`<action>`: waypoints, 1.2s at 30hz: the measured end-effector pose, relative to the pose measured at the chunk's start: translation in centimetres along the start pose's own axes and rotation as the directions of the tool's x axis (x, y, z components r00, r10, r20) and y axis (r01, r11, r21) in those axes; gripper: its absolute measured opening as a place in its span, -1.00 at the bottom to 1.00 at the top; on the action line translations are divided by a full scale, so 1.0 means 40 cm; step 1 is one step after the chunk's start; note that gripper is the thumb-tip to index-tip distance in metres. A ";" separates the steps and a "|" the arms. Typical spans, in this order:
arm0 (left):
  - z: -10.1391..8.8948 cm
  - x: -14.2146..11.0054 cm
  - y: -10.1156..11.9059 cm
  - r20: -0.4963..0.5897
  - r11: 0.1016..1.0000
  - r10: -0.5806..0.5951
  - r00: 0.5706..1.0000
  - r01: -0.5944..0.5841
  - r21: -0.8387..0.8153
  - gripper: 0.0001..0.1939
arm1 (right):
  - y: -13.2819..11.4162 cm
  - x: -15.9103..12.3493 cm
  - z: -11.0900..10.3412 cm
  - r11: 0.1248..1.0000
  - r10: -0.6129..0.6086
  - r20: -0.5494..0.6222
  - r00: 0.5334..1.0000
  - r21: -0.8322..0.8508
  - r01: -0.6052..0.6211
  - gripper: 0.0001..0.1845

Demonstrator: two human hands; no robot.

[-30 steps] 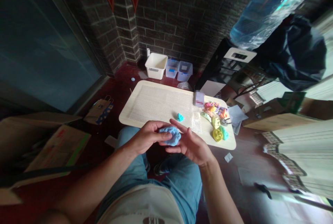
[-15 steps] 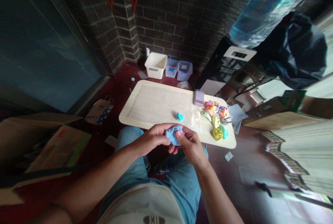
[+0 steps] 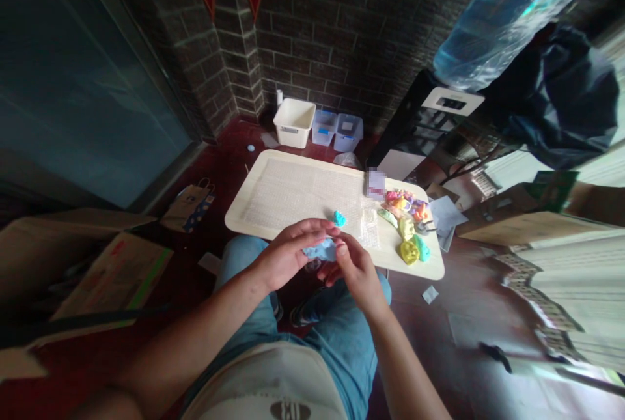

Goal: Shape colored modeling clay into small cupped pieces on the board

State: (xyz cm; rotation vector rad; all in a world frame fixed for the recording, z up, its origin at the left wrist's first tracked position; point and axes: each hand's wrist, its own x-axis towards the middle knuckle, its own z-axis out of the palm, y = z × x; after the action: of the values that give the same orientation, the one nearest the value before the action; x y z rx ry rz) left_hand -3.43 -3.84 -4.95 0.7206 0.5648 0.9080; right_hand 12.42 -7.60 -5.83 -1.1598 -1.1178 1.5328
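Observation:
A lump of light blue modelling clay is held between both hands, above my lap at the table's near edge. My left hand grips it from the left, fingers stretched over its top. From the right, my right hand pinches its edge, thumb on top and fingers curled beneath. Just beyond the hands, a small turquoise clay piece lies on a bubble-wrap sheet. Yellow clay, green clay and several other coloured lumps sit at the table's right end.
The low pale table stands before my knees. Behind it are a white bin and two clear plastic boxes. A water dispenser rises at the back right. Cardboard boxes are on the left, beside a paper bag.
My left fingers have moved up and over the blue clay, covering more of it. The clay has tilted and shows a narrower, flatter side. The right hand keeps its pinch.

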 end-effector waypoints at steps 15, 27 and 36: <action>-0.015 -0.054 0.083 0.299 0.306 0.134 0.945 -0.326 0.894 -0.49 | -0.025 -0.018 -0.013 0.998 0.050 0.180 0.982 -0.055 -0.040 -0.52; 0.018 -0.052 0.077 0.356 0.130 0.098 0.929 -0.367 0.921 -0.91 | -0.062 -0.048 0.016 0.969 0.015 0.064 0.998 -0.248 0.002 -0.55; 0.013 -0.049 0.074 0.293 0.168 0.113 0.949 -0.309 0.936 -0.73 | -0.050 -0.050 0.023 0.946 -0.050 0.052 0.997 -0.317 0.064 -0.47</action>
State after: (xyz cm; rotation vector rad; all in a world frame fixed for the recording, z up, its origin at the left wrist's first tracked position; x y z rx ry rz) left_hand -5.51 -4.43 -2.10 2.1372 0.9243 0.6212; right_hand 12.13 -9.26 -3.39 -1.2994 -1.4560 1.3698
